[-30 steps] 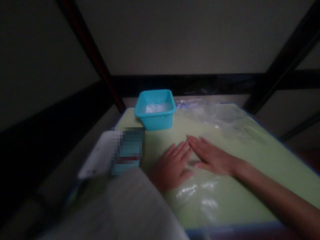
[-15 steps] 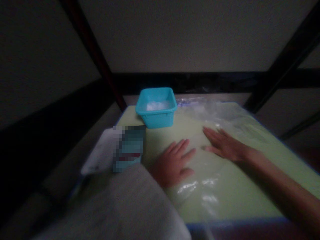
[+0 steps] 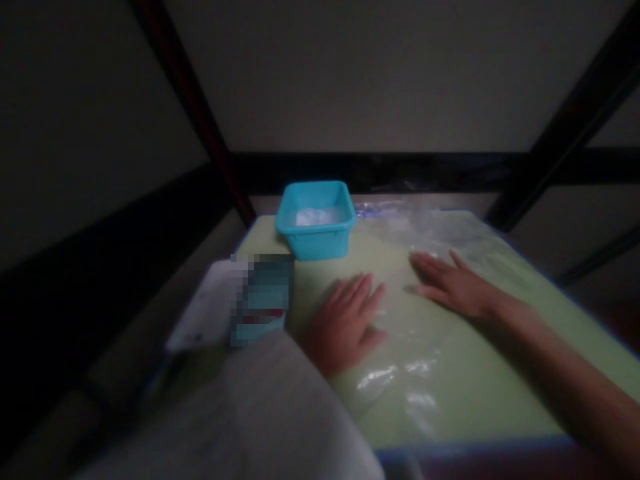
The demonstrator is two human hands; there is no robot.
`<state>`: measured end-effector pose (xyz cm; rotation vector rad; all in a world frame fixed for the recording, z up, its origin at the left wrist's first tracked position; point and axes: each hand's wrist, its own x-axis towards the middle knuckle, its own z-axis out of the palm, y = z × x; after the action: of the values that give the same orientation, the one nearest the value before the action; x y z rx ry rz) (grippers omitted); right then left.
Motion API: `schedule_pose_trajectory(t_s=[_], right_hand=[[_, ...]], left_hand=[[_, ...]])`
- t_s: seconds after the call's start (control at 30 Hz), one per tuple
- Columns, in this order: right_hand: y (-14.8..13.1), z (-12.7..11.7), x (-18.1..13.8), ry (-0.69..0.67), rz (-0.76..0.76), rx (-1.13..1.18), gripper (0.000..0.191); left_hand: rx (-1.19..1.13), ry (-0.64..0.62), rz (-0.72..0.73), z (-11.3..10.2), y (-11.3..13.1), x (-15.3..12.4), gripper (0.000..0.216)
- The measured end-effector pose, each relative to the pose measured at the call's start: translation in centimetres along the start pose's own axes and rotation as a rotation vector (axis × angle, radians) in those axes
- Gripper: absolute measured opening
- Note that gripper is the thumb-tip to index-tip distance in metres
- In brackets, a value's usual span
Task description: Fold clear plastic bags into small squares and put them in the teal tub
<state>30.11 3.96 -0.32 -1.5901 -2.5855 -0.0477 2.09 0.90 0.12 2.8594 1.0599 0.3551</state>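
Clear plastic film lies across the green surface, under or beside left hand and right hand; from where I stand, blur hides exact contact. Fingers extended, grasping nothing. Film probably light, limp, slippery, crease-prone; best pinched at a free edge.

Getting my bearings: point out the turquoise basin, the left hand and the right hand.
Turquoise basin (image 3: 321, 245), head view: front outer wall.
Left hand (image 3: 341, 328), head view: back of hand.
Right hand (image 3: 456, 285), head view: back of hand.
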Motion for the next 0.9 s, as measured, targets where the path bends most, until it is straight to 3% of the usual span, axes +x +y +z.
schedule_pose_trajectory(t_s=[0.13,0.27,0.53,0.77,0.9], right_hand=[[-0.8,-1.4,0.3,0.026,-0.047,0.041,0.058],[-1.1,-1.8,0.5,0.042,-0.070,0.057,0.050],[-0.8,-1.5,0.8,0.047,-0.083,0.079,0.044],[-0.3,-0.5,0.9,0.060,-0.068,0.055,0.047],[0.1,-0.2,1.0,0.064,-0.064,0.035,0.047]], left_hand=[[0.090,0.116,-0.225,-0.6,0.2,0.2,0.053],[0.197,0.080,-0.375,-1.0,0.3,0.4,0.048],[0.254,0.009,-0.407,-1.4,0.3,0.7,0.050],[0.224,0.050,-0.336,-0.8,-0.9,0.9,0.048],[0.158,0.137,-0.313,-0.1,-1.5,0.9,0.045]])
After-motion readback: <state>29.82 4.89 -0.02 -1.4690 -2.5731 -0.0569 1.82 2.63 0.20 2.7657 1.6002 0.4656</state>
